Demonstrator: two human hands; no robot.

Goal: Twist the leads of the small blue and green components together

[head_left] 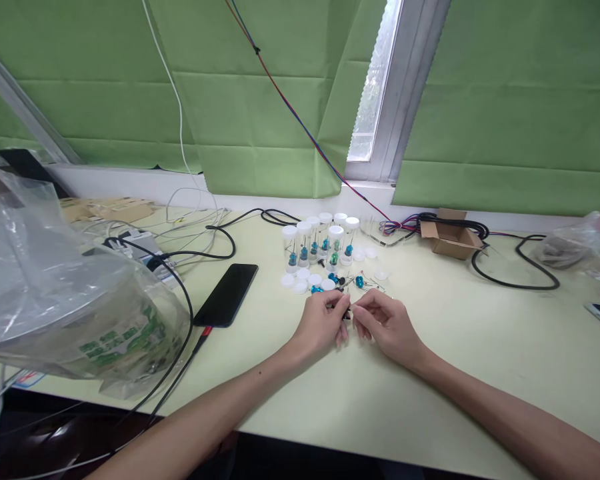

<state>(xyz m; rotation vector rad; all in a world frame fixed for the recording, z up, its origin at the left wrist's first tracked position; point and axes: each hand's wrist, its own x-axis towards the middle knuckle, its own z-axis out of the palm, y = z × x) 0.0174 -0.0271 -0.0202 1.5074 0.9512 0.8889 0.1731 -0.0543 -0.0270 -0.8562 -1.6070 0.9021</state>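
My left hand [323,320] is closed, thumb and finger pinched together, with a small dark part partly showing by its fingertips. Close beside it, my right hand [384,325] is also pinched shut, and whatever is between its fingers is too small to make out. Just beyond the fingers lie loose blue pieces with thin metal pins [360,282] and several white caps [301,287]. Behind them stand several clear tubes with white lids [304,245], mostly holding blue pieces. One tube [335,248] has a green piece inside.
A black phone [226,295] with a cable plugged in lies left of my hands. Farther left is a large plastic-wrapped tub [80,313] among tangled cables. An open cardboard box [453,237] and a black cable [520,283] are at the back right of the table [480,353].
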